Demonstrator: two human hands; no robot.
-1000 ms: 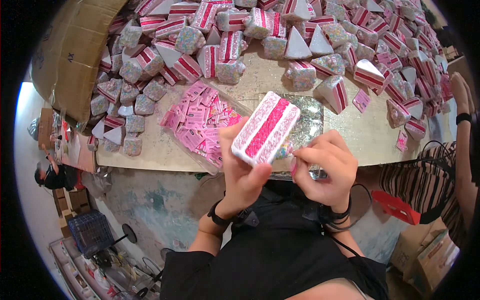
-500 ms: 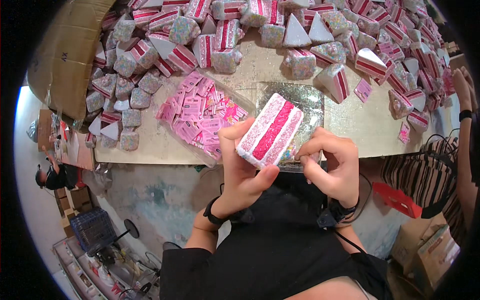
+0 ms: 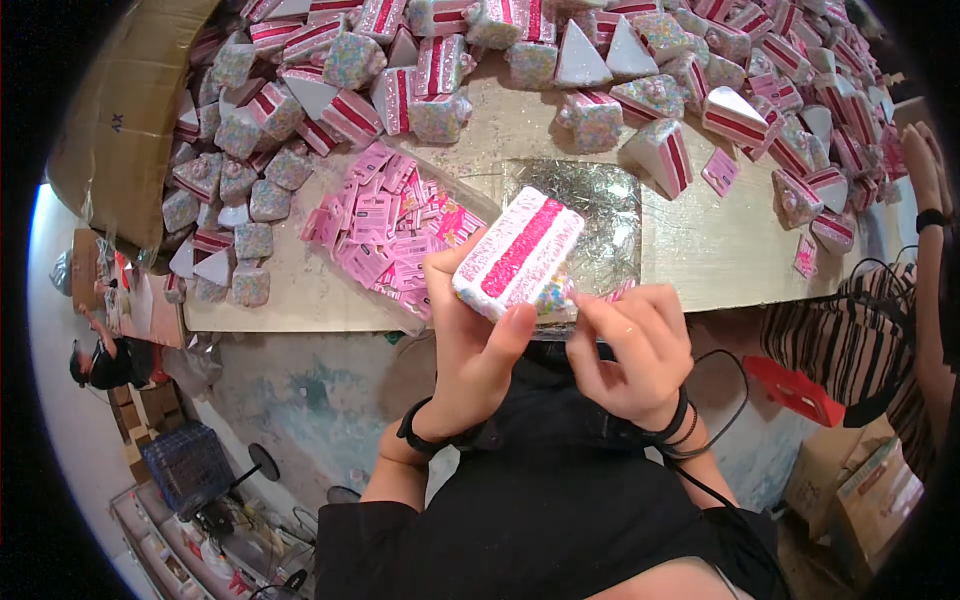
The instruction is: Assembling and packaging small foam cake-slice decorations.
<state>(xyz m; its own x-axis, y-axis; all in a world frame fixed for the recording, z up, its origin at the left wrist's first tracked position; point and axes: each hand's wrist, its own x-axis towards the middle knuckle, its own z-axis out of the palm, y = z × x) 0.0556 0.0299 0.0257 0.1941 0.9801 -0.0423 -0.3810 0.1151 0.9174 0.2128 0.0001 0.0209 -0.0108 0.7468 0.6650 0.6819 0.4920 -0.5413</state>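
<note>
My left hand (image 3: 470, 350) is closed round a toy cake slice (image 3: 522, 250), white and pink with a glittery hot-pink band and coloured sprinkles at one end. Its thumb presses the near edge, and the slice is tilted above the table's front edge. Close by, my right hand (image 3: 640, 350) has thumb and forefinger pinched at the sprinkled end. What sits between those fingertips is too small to make out. A bit of pink, printed material (image 3: 622, 291) shows behind the right fingers. Left of the slice, many pink tags (image 3: 385, 235) lie in a clear plastic tray (image 3: 480, 200).
Many similar cake slices (image 3: 438, 118) are heaped along the far side of the table (image 3: 700, 265). A glittery clear sheet (image 3: 600, 200) lies beyond my hands. A cardboard box (image 3: 120, 130) stands at left; another person's hand (image 3: 925, 170) is at far right.
Both hands and the cake slice have shifted slightly left. My right hand has turned, its fingers closer to the sprinkled end, and pink material now shows behind them.
</note>
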